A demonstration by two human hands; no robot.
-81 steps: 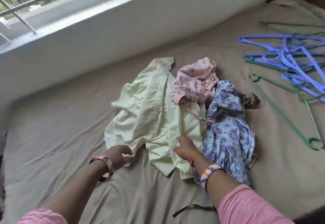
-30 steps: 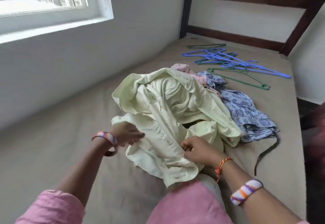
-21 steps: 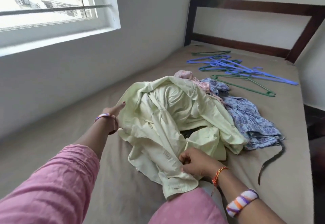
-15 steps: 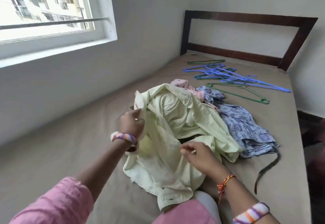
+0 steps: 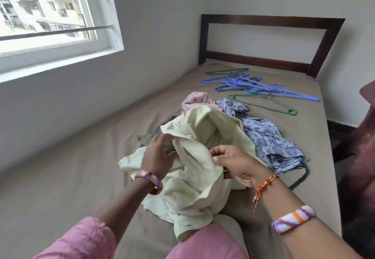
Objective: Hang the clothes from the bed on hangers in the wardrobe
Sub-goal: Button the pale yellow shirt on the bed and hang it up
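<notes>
Head view: the pale shirt [image 5: 194, 169] lies bunched on the bed [image 5: 60, 187]. The right hand [image 5: 235, 165] pinches its edge; the left hand [image 5: 160, 153] reaches into a fold, fingers partly hidden. Best find the collar first; the hangers [image 5: 259, 88] lie well apart.

Left arm: reaches in from 7 o'clock, pink sleeve at the elbow, striped bangle on the wrist.
Left hand [image 5: 157, 155]: back facing up, fingers pointing toward 1 o'clock, resting on pale cloth.
Right arm: enters from 5 o'clock, bangle and red thread on the wrist.
Right hand [image 5: 235, 164]: fingers and thumb curled, pinching a cloth fold.
</notes>
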